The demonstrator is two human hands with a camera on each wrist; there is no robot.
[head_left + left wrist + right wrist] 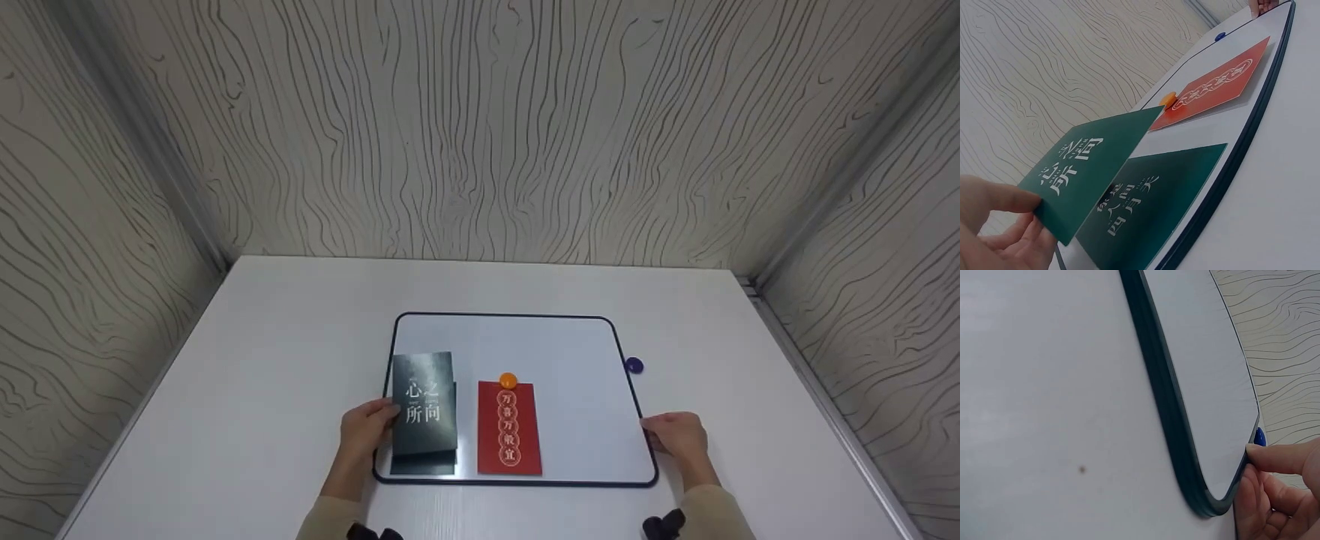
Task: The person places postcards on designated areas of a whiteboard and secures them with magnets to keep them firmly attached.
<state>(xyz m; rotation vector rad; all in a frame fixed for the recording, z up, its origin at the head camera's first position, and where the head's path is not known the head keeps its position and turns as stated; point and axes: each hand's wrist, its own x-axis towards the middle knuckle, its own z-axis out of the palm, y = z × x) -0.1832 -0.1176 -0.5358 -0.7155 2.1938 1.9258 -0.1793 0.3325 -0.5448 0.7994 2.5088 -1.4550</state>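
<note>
My left hand (364, 435) pinches a dark green card (1112, 132) with white characters by its left edge. It is held raised and tilted over a second green card (1154, 211), which lies on the whiteboard (581, 397) and is mostly covered in the head view. At the board's right edge, my right hand (679, 439) grips the dark frame (1165, 399) between thumb and fingers. Near the middle of the board a red envelope-like card (525, 435) lies with a round orange magnet (508, 381) on its top edge.
A dark blue round magnet (634, 365) sits on the white table (247, 390), just outside the board's right edge. Wood-patterned panels (480, 135) enclose the table at the back and both sides.
</note>
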